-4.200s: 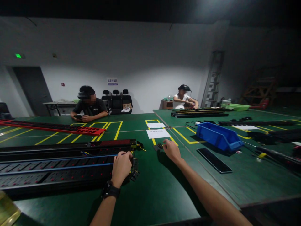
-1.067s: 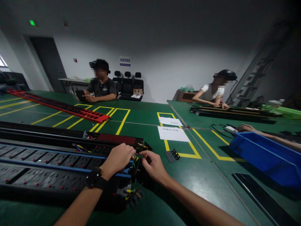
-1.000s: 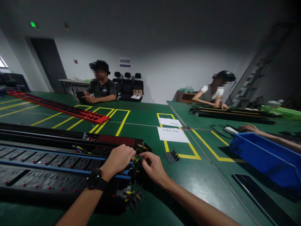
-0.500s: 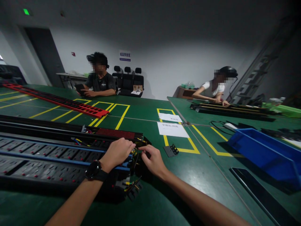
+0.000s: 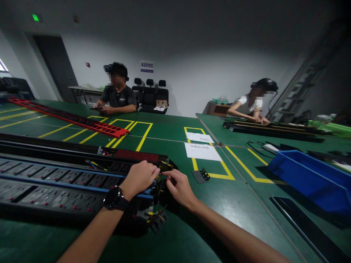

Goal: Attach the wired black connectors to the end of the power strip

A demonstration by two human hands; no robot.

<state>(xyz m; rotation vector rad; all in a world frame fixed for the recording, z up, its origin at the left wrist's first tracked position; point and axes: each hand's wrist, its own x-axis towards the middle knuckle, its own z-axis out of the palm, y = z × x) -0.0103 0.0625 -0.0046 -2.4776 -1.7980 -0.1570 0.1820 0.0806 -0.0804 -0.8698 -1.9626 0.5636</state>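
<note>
Long black power strips (image 5: 74, 193) with rows of sockets, red dots and blue edging lie side by side at the left. My left hand (image 5: 142, 177), with a black watch on its wrist, rests over their right end, its fingers curled at the wired end. What those fingers pinch is too small to make out. My right hand (image 5: 179, 186) faces it from the other side, thumb and index finger brought together at the same end; anything between them is hidden. Yellow-green wires and a small black end piece (image 5: 159, 219) stick out at the nearest strip's end.
A small black bracket (image 5: 201, 176) lies right of my hands, near white paper sheets (image 5: 203, 151). Farther right are a blue bin (image 5: 309, 182) and a dark flat panel (image 5: 301, 223). A red rack (image 5: 109, 128) lies behind the strips. Two people work across the green table.
The view has shifted slightly, and both hands stay at the strip end with little movement. Across the table, the left person's dark tablet-like object has tilted down flatter.
</note>
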